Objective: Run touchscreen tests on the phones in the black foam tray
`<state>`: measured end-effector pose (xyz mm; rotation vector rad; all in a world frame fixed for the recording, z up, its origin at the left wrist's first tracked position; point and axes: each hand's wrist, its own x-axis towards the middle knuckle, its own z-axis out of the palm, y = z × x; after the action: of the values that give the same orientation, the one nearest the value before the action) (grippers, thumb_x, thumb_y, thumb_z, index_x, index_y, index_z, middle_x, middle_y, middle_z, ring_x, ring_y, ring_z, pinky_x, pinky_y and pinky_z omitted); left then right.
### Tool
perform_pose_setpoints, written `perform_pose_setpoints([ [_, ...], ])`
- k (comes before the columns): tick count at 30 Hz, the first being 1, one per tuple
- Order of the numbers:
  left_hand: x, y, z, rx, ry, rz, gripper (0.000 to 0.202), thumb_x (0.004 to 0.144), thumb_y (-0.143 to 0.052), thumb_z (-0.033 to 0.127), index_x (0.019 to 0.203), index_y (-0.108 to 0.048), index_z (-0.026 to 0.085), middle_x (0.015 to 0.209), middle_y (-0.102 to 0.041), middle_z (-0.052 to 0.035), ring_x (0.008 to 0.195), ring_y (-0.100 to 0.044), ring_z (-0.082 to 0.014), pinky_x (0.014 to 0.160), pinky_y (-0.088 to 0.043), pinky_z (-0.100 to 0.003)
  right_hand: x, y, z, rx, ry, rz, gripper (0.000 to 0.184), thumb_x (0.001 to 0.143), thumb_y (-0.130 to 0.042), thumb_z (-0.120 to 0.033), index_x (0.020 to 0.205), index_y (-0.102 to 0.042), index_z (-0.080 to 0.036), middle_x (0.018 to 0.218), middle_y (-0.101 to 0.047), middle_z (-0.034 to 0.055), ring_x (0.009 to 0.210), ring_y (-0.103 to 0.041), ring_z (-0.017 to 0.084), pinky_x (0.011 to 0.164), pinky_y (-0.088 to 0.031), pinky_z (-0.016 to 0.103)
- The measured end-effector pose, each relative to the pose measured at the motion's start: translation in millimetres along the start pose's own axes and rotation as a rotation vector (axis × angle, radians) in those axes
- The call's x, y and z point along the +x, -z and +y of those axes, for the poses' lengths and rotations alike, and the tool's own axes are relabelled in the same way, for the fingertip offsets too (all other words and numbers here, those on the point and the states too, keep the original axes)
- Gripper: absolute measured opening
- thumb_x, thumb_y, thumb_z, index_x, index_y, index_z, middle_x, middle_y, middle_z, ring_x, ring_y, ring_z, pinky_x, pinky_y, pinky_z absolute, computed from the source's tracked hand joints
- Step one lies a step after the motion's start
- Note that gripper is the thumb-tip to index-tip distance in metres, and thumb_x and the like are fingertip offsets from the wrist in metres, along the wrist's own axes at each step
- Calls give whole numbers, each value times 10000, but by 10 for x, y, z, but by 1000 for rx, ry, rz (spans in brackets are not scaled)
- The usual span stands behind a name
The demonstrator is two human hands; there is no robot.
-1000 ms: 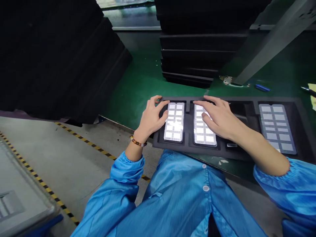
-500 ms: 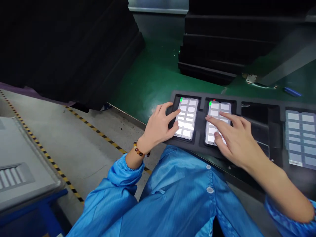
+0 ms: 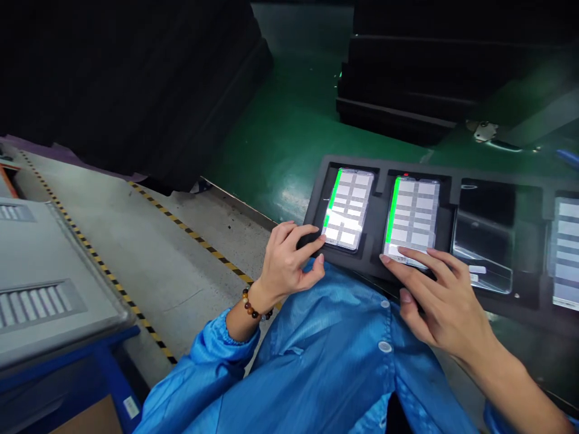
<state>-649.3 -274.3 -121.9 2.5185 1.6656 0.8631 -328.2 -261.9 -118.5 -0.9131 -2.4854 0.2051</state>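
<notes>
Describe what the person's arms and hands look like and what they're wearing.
Both hands are bare: no gloves, no rings visible. The left hand emerges from a shiny blue sleeve with a gathered elastic cuff; a bracelet of brown and amber beads circles that wrist. The right hand has a bare forearm, with only a sliver of right cuff, also blue, at the frame's bottom edge.

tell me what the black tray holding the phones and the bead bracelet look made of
Tray: probably dense foam or moulded plastic, matte black; it gives little glare and has soft-edged cut pockets. Bracelet: round beads, brown and amber, glossy; could be wood, stone or resin, too small to tell.
</notes>
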Motion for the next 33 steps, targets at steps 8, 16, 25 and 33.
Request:
perform_pose_setpoints([
  [8, 71, -29, -63, -28, -94, 42, 233, 909, -726, 253, 1110, -843, 233, 1178, -814, -101, 1059, -647, -287, 997, -574, -525, -95, 98, 23, -29, -55, 57, 570, 992, -581, -124, 1562, -585, -154, 1298, -784, 79, 1358, -647, 328, 1171, -456, 530],
  [16, 315, -63, 88, -59, -197, -208, 329, 893, -694, 353, 1181, -852, 330, 1293, -805, -62, 1138, -654, -311, 1049, -562, -553, -441, 273, 116, -124, -242, 13, 915, 937, -608, -247, 1763, -293, -480, 1201, -810, -22, 1279, -717, 361, 1048, -551, 634],
  [25, 487, -79, -35, -100, -217, -363, 463, 953, -599, 343, 1383, -772, 331, 1542, -686, -74, 1330, -607, -345, 1151, -515, -586, -215, 287, 238, -161, -287, -19, 776, 1019, -530, -269, 1754, -337, -427, 1325, -749, 103, 1369, -656, 391, 1079, -504, 642],
  [33, 797, -189, -160, -56, -184, -378, 502, 1046, -524, 327, 1527, -667, 311, 1711, -527, -100, 1493, -501, -365, 1264, -420, -619, 129, 297, 553, -273, -288, -92, 503, 1067, -460, -292, 1539, -598, -186, 1334, -749, 151, 1470, -574, 380, 1147, -459, 591],
])
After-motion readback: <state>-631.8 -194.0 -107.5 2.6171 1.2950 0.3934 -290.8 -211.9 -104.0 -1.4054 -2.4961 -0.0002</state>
